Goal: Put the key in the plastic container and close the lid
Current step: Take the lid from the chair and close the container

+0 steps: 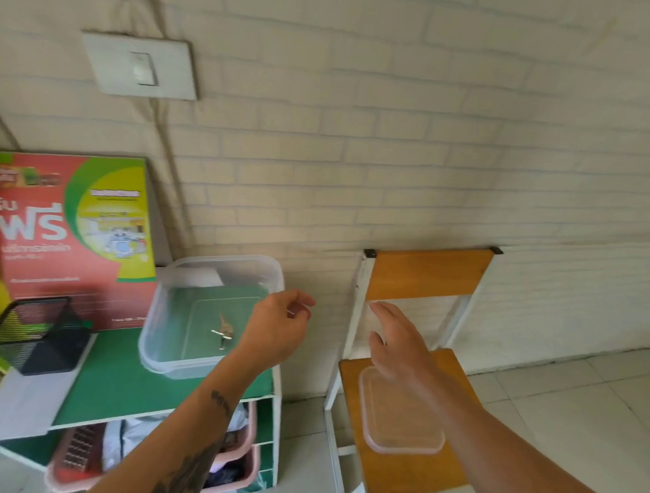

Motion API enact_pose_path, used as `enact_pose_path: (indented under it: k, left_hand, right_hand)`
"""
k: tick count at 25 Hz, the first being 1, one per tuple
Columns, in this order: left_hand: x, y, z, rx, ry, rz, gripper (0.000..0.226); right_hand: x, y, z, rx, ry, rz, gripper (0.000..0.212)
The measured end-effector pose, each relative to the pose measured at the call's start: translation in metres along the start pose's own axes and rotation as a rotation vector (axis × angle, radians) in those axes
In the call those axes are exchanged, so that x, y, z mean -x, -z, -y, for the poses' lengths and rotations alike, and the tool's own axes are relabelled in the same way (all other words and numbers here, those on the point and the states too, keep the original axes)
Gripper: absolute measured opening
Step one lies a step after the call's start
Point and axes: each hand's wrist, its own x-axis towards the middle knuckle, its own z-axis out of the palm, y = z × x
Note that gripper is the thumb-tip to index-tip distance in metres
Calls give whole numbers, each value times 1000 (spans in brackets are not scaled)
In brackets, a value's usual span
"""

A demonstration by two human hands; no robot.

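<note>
The key [222, 331] lies inside the open plastic container [156, 313]; both the left hand [275, 328] and right hand [397, 342] are empty, fingers loose. The lid [401, 417] (on the chair seat [351, 374] to the right) could slide off if snatched.

Key [223, 331] inside open container [156, 313]

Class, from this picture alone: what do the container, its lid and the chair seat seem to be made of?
Container: clear, glossy plastic; the green shelf top shows through its walls.
Lid: likely the same clear plastic; the seat shows through it.
Chair seat: smooth orange-brown wood or laminate, hard to tell which; its frame looks like white-painted metal.
</note>
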Motion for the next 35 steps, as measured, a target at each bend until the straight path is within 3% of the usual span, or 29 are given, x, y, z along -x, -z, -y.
enact_pose_path:
  k: [7,13,18,26,35]
  left_hand:
    - [8,-156,-24,3,143,112,27]
    - [2,-246,4,-26,366,140,33]
    - [-28,-308,63,-125,431,164,36]
    - [-55,-392,173,-372,480,316,73]
    - [-55,-427,199,-490,456,269,73]
  right_hand:
    - [13,22,-154,26,-139,161,56]
    - [22,5,-242,19,-224,291,50]
    - [9,-49,-294,26,-293,337,48]
    - [-9,-149,-357,90,-349,342,58]
    - [-12,-192,-386,76,-405,255,56]
